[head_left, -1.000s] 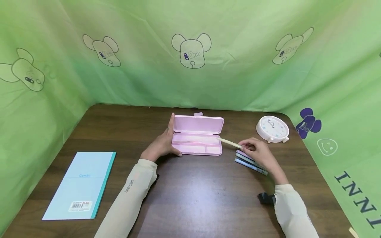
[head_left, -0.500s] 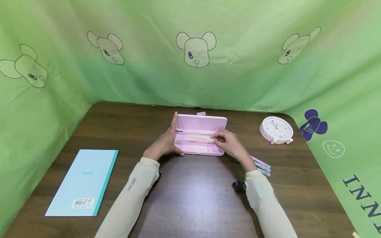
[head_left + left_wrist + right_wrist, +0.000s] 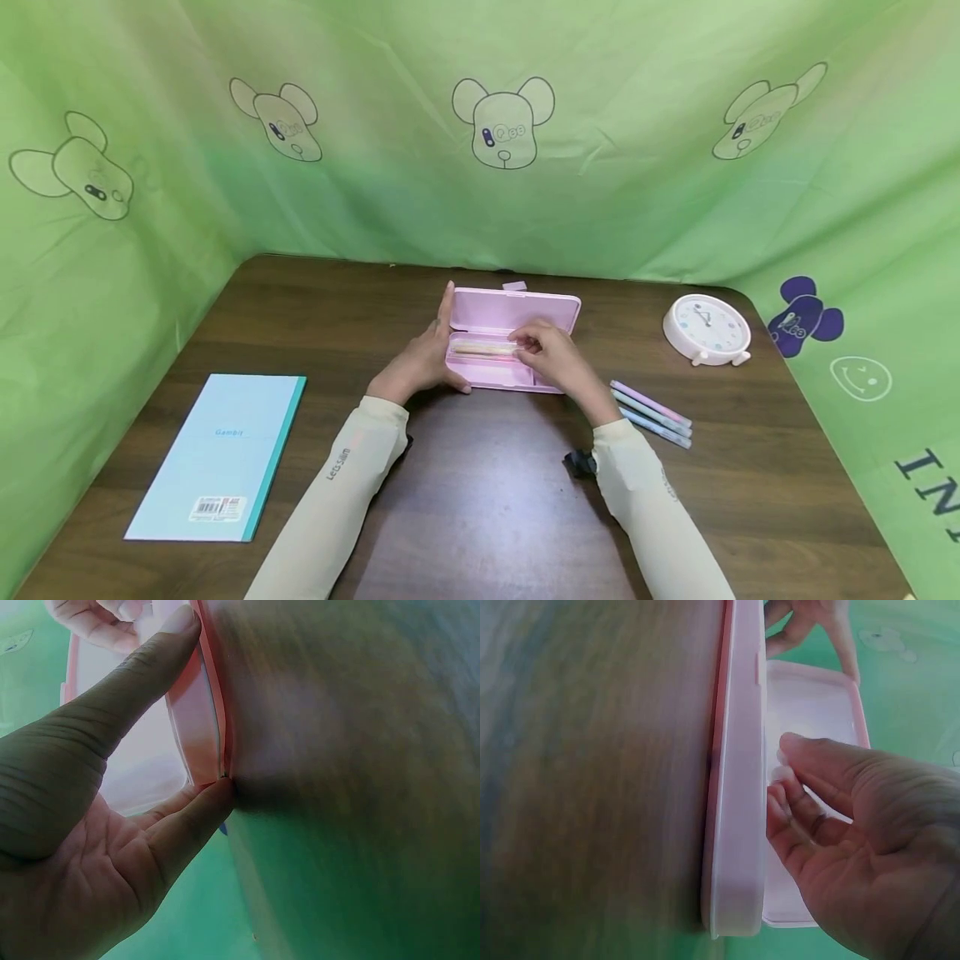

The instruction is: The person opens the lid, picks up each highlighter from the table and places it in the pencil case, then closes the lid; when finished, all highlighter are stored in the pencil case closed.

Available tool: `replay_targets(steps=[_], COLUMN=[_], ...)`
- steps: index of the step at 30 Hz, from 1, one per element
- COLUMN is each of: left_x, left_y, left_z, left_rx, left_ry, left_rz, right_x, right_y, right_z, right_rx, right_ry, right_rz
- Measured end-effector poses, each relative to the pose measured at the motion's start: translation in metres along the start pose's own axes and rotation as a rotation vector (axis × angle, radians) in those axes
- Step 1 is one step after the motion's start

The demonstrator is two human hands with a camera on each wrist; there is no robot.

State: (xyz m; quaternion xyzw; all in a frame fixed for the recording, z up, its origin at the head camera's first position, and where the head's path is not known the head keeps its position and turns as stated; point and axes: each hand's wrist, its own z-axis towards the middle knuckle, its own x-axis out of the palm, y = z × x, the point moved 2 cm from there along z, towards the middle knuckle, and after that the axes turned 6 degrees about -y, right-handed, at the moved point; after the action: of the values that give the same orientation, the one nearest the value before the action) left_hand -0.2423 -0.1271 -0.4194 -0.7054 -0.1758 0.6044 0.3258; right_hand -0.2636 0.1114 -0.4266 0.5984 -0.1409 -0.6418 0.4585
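A pink pencil case [image 3: 498, 375] lies with its lid [image 3: 517, 309] raised at the back. My left hand [image 3: 420, 358] grips its left end, thumb at the front edge and fingers reaching back along the lid. In the left wrist view the thumb and a fingertip press the case wall [image 3: 201, 727]. My right hand [image 3: 551, 354] is over the right part of the case, its fingertips pinching the end of a pale yellow pen [image 3: 480, 349] that lies along the rear compartment. In the right wrist view, the case's front wall [image 3: 739, 787] hides the pen.
Three pens [image 3: 651, 414] in pink, green and blue lie right of the case. A round white clock [image 3: 708, 327] is at the back right, a light blue notebook [image 3: 217, 454] at the left. A small pink piece [image 3: 514, 286] shows behind the lid.
My right hand has carried the yellow pen leftward from beside the loose pens into the case, uncovering those pens. My left hand has kept its hold on the case.
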Motion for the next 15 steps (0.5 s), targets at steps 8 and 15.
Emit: replay_targets(steps=[8, 15], left_x=[0.0, 0.0], left_y=[0.0, 0.006], left_z=[-0.002, 0.001], left_rx=[-0.011, 0.02], left_ry=[0.004, -0.006], left_rz=[0.008, -0.01], right_x=[-0.012, -0.04], right_y=[-0.003, -0.017], right_z=[-0.007, -0.03], right_rx=[-0.01, -0.008], right_ry=[-0.072, -0.118], right_rz=[-0.066, -0.125])
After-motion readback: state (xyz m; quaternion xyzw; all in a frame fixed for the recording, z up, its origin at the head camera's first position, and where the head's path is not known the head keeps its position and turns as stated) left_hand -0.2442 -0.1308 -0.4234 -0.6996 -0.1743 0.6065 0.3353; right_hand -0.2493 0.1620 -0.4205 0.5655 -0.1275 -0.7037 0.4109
